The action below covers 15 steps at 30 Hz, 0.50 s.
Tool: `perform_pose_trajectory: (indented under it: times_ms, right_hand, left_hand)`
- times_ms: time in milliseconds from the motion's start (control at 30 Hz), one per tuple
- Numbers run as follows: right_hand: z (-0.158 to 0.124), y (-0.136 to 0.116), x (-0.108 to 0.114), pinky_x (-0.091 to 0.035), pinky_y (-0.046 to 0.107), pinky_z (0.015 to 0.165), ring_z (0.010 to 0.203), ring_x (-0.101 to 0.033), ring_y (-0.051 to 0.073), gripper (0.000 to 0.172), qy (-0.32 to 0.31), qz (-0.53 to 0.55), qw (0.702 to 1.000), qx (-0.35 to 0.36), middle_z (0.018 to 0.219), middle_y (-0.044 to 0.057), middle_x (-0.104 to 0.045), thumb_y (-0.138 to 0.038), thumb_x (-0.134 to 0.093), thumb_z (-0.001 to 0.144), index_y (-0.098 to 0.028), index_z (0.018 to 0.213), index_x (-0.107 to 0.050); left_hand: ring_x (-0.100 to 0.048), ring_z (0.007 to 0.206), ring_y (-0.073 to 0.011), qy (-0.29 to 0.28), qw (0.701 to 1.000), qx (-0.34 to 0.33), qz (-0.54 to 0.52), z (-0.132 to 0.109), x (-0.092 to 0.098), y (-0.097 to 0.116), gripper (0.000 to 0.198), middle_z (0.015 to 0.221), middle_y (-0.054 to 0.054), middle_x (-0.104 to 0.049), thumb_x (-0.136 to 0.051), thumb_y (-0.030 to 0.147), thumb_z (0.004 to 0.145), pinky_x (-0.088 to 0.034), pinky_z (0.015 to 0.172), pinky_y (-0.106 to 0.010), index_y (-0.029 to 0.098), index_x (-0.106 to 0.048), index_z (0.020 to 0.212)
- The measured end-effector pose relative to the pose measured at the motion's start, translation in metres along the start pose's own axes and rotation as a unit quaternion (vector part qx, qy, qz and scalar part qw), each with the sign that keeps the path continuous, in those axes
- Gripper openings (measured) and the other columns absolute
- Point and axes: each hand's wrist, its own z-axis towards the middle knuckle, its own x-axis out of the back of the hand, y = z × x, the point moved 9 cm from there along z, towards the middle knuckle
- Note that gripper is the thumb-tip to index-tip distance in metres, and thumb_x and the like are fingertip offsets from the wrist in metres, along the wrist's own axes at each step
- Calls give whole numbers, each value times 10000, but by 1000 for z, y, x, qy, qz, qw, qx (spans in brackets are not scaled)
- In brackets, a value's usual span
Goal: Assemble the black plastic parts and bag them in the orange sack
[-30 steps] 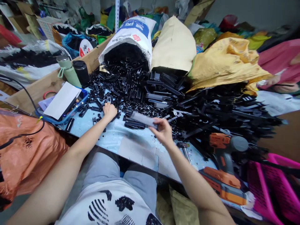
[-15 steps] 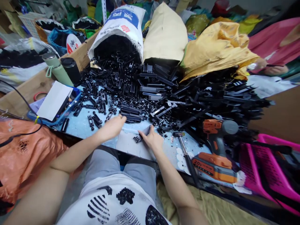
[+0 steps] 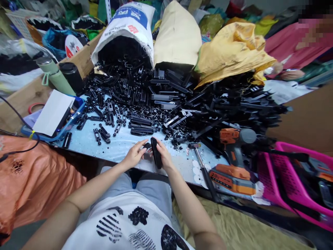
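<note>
My right hand (image 3: 164,155) grips a long black plastic part (image 3: 156,155), tilted up over the front edge of the bench. Just left of it, my left hand (image 3: 134,154) pinches a small black piece (image 3: 147,145) between thumb and fingers, close to the long part; its exact kind cannot be made out. Beyond both hands lies a stack of long black bars (image 3: 142,125), with loose screws (image 3: 179,133) to its right. Small black link pieces (image 3: 104,133) lie to the left on the blue bench top (image 3: 122,144).
An orange cordless drill (image 3: 234,166) and a hammer (image 3: 205,170) lie to the right, beside a pink basket (image 3: 281,184). At left are a blue tray (image 3: 58,133) and a green bottle (image 3: 56,74). Sacks (image 3: 177,34) spill black parts at the back. Another person's hand (image 3: 292,74) shows at far right.
My left hand has come back from the bar stack toward my right hand, now with a small black piece. My right hand has raised and turned the long part from lying low over the bench.
</note>
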Motion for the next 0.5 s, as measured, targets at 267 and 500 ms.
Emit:
perform_pose_trajectory:
  times_ms: [267,500]
  right_hand:
    - [-10,-9,-9,-482,251,497,536,-552,103,632,-33,-102,994,29,809,16,-617,-522,-482,845,-237,1398,-368]
    - [-16,-32,-8,-526,284,614,666,-590,128,587,-73,-333,932,120,1080,67,-625,-462,-555,819,-262,1359,-441]
  left_hand:
    - [-595,825,-159,86,989,-61,105,-5,10,27,336,938,-78,-635,-514,281,871,-500,774,-292,154,-610,1166]
    - [-593,900,-168,85,977,-89,175,-10,4,45,318,955,-74,-621,-468,297,906,-494,838,-304,189,-610,1169]
